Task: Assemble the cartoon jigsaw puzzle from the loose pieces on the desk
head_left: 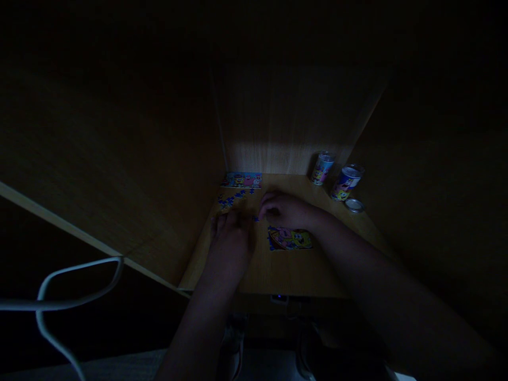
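Note:
The scene is very dark. My left hand [230,235] lies on a wooden desk [286,272], fingers stretched forward toward a scatter of small blue puzzle pieces [232,199]. My right hand [283,209] is curled, fingertips bent down at a blue piece [256,218] on the desk; whether it grips that piece I cannot make out. Just below the right hand lies a partly assembled cartoon puzzle [289,239]. A finished cartoon picture strip [243,180] lies at the back of the desk.
Two small cartoon-printed tins [321,168] [346,182] stand at the back right, with a round lid [354,205] beside them. Wooden partition walls [278,137] enclose the desk on three sides. A white cable [59,280] loops at lower left.

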Demonstrator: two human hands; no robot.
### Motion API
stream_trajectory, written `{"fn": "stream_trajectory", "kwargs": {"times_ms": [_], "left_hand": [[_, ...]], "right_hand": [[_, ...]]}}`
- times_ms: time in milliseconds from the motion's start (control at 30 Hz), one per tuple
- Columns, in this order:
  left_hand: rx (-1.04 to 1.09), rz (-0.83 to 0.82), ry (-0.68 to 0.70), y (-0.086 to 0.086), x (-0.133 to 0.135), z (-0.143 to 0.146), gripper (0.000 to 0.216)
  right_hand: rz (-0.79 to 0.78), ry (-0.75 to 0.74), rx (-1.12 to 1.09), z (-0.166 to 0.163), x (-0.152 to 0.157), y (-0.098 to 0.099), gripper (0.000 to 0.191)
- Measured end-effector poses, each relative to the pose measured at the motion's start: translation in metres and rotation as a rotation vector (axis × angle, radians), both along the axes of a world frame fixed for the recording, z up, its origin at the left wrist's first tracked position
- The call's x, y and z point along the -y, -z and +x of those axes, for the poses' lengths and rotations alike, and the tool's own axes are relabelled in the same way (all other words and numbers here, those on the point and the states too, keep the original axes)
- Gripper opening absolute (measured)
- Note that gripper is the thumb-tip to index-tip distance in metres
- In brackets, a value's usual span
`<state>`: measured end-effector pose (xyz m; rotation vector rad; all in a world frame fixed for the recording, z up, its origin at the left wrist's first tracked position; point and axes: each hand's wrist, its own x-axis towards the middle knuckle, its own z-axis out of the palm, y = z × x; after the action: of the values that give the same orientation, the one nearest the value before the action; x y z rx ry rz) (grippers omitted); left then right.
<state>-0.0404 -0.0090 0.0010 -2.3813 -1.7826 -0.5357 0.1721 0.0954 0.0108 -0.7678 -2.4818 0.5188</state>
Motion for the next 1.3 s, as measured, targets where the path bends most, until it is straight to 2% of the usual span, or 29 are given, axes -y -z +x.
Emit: {"fn": "stream_trajectory", "kwargs": {"times_ms": [200, 367, 500, 667, 800, 1033, 1300], "left_hand": [[-0.003, 0.008, 0.003, 0.002, 0.0, 0.001, 0.062], [-0.012, 0.009, 0.03, 0.004, 0.0, 0.001, 0.054], [-0.006, 0.0, 0.082, 0.003, -0.001, 0.0, 0.06], [0.005, 0.005, 0.113, 0.003, -0.002, 0.0, 0.052], [0.037, 0.015, 0.131, 0.002, -0.002, 0.001, 0.053], [0.039, 0.017, 0.188, 0.004, -0.003, 0.002, 0.035], [0.073, 0.026, 0.211, 0.004, -0.002, 0.005, 0.03]], "right_hand": [[0.021, 0.053, 0.007, -0.002, 0.001, -0.001, 0.029], [0.076, 0.017, 0.042, -0.001, -0.002, 0.006, 0.017], [0.072, 0.014, 0.052, 0.0, -0.004, 0.005, 0.012], [0.034, 0.057, 0.075, -0.003, -0.001, 0.001, 0.009], [-0.026, 0.078, 0.083, -0.003, 0.001, 0.001, 0.01], [-0.006, 0.082, 0.071, 0.004, -0.001, 0.001, 0.01], [-0.036, 0.207, 0.085, 0.023, -0.007, -0.015, 0.017]]}}
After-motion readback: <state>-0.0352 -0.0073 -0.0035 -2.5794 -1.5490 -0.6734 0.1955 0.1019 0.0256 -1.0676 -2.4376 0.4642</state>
